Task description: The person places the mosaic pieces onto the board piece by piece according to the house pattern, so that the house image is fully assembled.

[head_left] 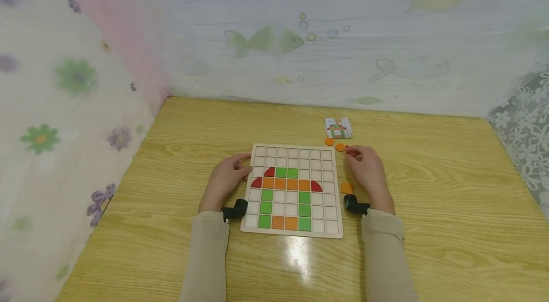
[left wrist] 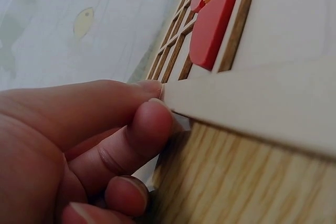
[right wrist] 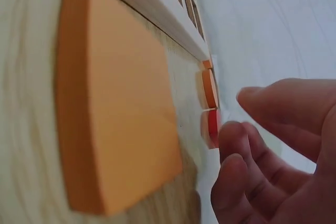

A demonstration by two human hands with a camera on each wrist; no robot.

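Note:
A pale wooden grid board [head_left: 317,166] carries green squares [head_left: 266,207], orange squares [head_left: 280,183] and red quarter-round pieces [head_left: 316,186]. At its left edge is my left hand [head_left: 225,176]; thumb and curled forefinger grip the rim [left wrist: 220,95] close to a red piece [left wrist: 214,27]. My right hand [head_left: 366,166] is beyond the board's right side, thumb and fingers apart with nothing between them. Just past its fingertips lies a red piece [right wrist: 213,127], beside an orange disc [right wrist: 210,88]. Nearer the right wrist camera lies a loose orange square [right wrist: 126,108], also seen from the head [head_left: 347,188].
Behind the board's far right corner lies a small pattern card [head_left: 338,127], with another orange disc [head_left: 329,141] just in front of it. The wooden table [head_left: 450,197] meets a wall with fish drawings [head_left: 266,40] at the back and a flowered wall [head_left: 77,102] on the left.

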